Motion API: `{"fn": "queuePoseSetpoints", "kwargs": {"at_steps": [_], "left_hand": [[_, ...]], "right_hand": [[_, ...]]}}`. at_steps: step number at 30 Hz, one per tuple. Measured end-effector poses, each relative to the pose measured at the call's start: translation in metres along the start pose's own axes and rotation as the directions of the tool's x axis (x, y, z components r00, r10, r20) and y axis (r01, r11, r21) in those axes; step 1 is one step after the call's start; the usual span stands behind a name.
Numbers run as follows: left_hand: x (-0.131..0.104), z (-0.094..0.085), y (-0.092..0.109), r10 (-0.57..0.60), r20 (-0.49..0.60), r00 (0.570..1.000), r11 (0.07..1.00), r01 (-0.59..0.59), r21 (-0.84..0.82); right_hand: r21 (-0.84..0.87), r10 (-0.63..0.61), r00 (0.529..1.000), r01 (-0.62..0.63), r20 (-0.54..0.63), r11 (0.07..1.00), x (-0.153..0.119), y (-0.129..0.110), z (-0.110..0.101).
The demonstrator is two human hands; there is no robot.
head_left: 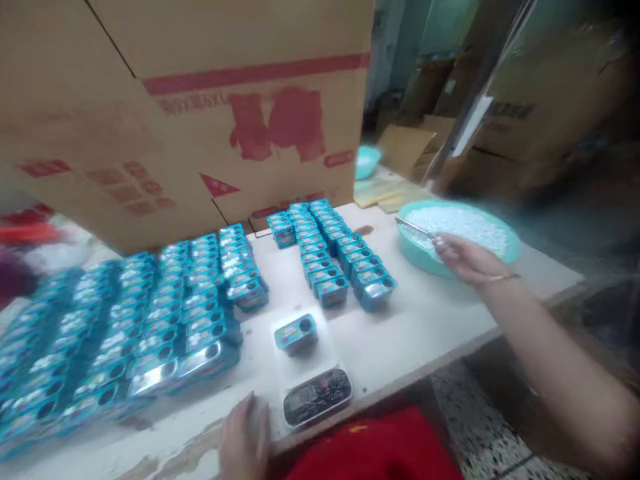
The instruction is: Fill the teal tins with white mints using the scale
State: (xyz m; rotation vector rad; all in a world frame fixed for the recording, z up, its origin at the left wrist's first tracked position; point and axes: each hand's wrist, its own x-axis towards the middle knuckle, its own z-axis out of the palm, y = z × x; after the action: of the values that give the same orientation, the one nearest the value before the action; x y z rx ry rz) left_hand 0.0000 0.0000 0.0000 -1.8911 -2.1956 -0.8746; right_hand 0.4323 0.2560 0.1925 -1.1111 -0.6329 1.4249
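Note:
My right hand (463,257) is closed round a thin metal utensil (414,227) that looks like a spoon, over the near rim of a turquoise basin (425,257). White granular stuff (457,221) fills the basin. At the table's front edge lies my left hand (245,437), blurred, its fingers loosely apart with nothing seen in them. Beside it is a small digital scale (317,398) with a dark display panel. A blue box (296,333) with a round dark hole on top sits on the scale's white platform (300,367).
Several rows of like blue boxes (205,307) cover the table's left side. Shorter rows (335,253) stand behind the scale. A large cardboard carton (200,133) walls off the back. Another turquoise basin (367,161) shows beyond it. The table's front edge (450,357) runs diagonally.

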Motion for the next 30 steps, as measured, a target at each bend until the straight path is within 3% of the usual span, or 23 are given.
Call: {"fn": "queuePoseSetpoints", "kwargs": {"at_steps": [4,8,11,14,20,30], "left_hand": [[-0.002,-0.001,-0.001,0.017,-0.008,1.0,1.0,-0.017,-0.007],[-0.002,-0.003,0.002,0.018,-0.003,1.0,1.0,-0.018,-0.014],[-0.001,-0.006,0.005,0.029,-0.015,0.999,1.0,-0.029,-0.01],[0.001,-0.006,0.007,0.056,-0.054,0.997,0.998,-0.056,0.012],[0.004,-0.006,0.01,0.063,-0.084,0.995,0.998,-0.061,0.02],[0.004,-0.007,0.012,0.057,-0.074,0.996,0.998,-0.055,0.018]], "right_hand": [[-0.072,0.157,0.979,-0.148,0.134,0.986,-0.058,0.063,0.033],[-0.128,0.438,0.847,-0.42,0.3,0.899,-0.106,0.117,0.065],[-0.171,0.5,0.776,-0.472,0.384,0.865,-0.125,0.137,0.081],[-0.228,0.487,0.78,-0.43,0.394,0.873,-0.13,0.138,0.09],[-0.341,0.517,0.81,-0.42,0.277,0.841,-0.129,0.123,0.102],[-0.425,0.467,0.821,-0.312,0.33,0.85,-0.122,0.118,0.114]]}}
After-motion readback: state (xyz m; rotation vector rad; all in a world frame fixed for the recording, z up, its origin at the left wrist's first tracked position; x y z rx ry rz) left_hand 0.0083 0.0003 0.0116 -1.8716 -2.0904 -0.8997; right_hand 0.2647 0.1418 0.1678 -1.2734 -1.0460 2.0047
